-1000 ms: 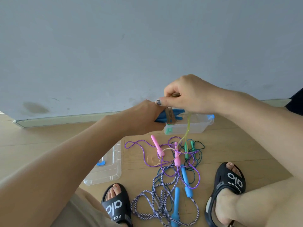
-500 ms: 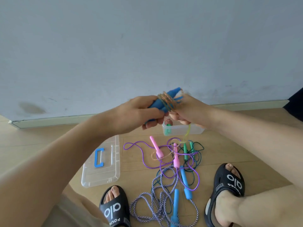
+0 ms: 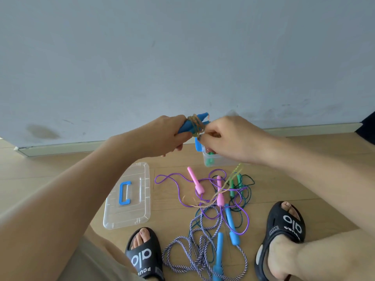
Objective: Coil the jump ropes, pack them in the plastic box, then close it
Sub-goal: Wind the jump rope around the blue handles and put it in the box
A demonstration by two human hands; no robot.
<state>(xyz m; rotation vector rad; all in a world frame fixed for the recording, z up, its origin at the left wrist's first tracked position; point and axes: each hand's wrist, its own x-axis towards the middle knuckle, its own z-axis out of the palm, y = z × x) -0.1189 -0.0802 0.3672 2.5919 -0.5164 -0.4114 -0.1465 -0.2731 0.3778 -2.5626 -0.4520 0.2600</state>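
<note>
Left hand (image 3: pixel 168 136) grips blue handles (image 3: pixel 192 124), raised since a second ago; right hand (image 3: pixel 229 138) fingers pinch the yellow rope (image 3: pixel 233 177), winding more turns. Coil unfinished.

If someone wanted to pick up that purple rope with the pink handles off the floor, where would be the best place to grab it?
Probably by the pink handle that lies alone on the bare floor, coming straight down from above. It is rigid and clear of the tangle on both long sides. The purple rope itself is thin, flat on the boards, and crosses the other ropes, so pinching the cord looks harder.
</note>
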